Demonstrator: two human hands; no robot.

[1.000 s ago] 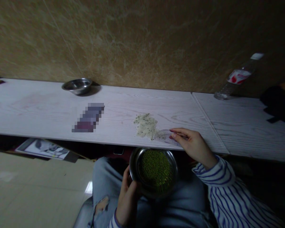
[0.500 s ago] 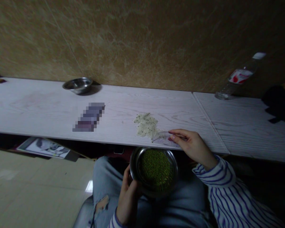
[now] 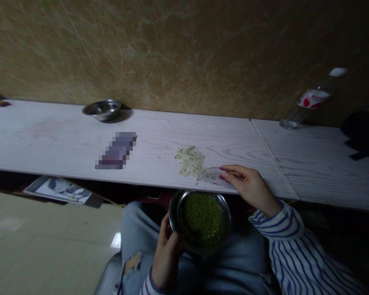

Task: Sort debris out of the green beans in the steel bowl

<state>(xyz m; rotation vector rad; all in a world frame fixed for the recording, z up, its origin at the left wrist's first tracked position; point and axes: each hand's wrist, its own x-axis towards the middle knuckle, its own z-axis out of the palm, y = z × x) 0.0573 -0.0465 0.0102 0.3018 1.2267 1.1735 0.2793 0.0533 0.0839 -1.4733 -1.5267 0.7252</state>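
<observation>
My left hand (image 3: 167,254) grips the left rim of a steel bowl (image 3: 174,205), tilted over my lap just below the table edge. Green mung beans (image 3: 203,217) lie in it. Between thumb and fingers, my right hand (image 3: 247,184) pinches a clear plastic protractor (image 3: 212,175) with a curved edge and dark markings. It lies low over the table's front edge, its left end beside a pile of white rice grains (image 3: 189,161). Dark specks, some greenish, are scattered through the pile.
On the white wood-grain table (image 3: 160,135), a second steel bowl (image 3: 102,110) stands at the back left. A blurred-out flat object (image 3: 117,150) lies nearer. A plastic bottle (image 3: 310,100) and a dark item (image 3: 363,133) are at the right. Behind runs a marbled wall (image 3: 184,53).
Almost nothing differs. The view has shifted slightly, and the protractor appears turned a little, its markings plainer. Both hands keep their holds.
</observation>
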